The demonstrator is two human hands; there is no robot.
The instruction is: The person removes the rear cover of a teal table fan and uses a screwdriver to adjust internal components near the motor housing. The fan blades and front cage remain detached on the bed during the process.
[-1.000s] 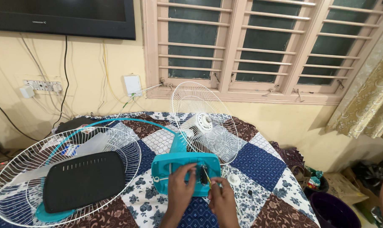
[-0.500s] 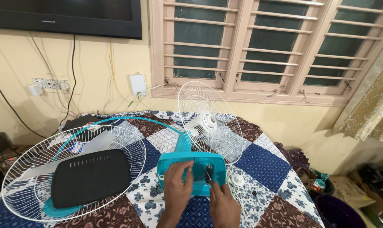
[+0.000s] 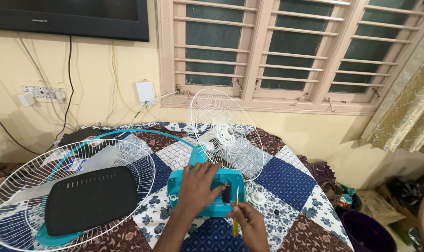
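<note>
Head view shows the work drawn nearer than half a second ago: the camera has tipped down and closer, the left hand (image 3: 199, 186) has spread flatter over the teal fan base (image 3: 207, 192), and the right hand (image 3: 249, 223) now holds one yellow-handled screwdriver (image 3: 235, 215) upright, its tip at the dark opening on the base just right of the left fingers (image 3: 215, 169). That reads as the tool being brought to the base while the other hand steadies it. Left fingers lie open and flat, pressing on the base and gripping nothing; right fingers are curled closed around the screwdriver's handle. The base sits on the quilt (image 3: 286, 172) directly under both hands. Counting: one base, one screwdriver, two white wire grilles, one (image 3: 223, 133) standing upright just beyond the fingers with the motor hub at its centre, one (image 3: 29, 186) lying flat well to the left. On that flat grille rests one black panel (image 3: 91, 199). One small white round cap (image 3: 257, 198) lies just right of the right fingers, and one tiny dark piece (image 3: 276, 212) lies a little farther right.
</note>
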